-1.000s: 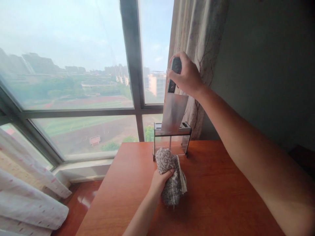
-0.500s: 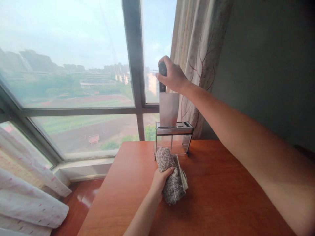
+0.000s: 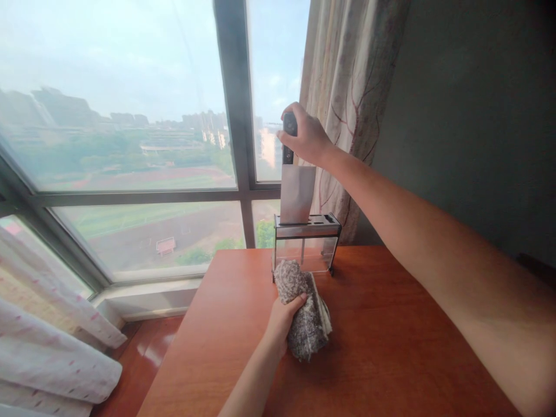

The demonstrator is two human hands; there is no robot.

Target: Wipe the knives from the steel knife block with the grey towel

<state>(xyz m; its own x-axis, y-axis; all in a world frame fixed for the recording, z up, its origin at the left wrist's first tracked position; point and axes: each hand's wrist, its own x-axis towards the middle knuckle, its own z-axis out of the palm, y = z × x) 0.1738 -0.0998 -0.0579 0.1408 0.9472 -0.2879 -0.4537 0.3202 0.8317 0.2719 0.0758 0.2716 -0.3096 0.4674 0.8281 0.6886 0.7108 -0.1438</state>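
Note:
A cleaver [image 3: 297, 194] with a wide grey blade and black handle stands upright, and my right hand [image 3: 306, 133] is closed around its handle. The lower end of the blade meets the slotted metal top of a knife block [image 3: 299, 231] with clear walls; how deep it sits in the slot I cannot tell. In front of the block, my left hand [image 3: 284, 318] grips a bunched grey-and-cream fuzzy cloth [image 3: 304, 333], thumb on top. The other fingers of that hand are mostly hidden behind the cloth.
The block stands near the far edge of a reddish-brown wooden table [image 3: 391, 347]. Behind it are a window frame [image 3: 244, 197] and a patterned curtain [image 3: 343, 75]. Another pale curtain [image 3: 56, 353] hangs at lower left.
The cleaver's handle has tilted slightly to the right, with my right hand still around it. My left hand and the cloth look unchanged.

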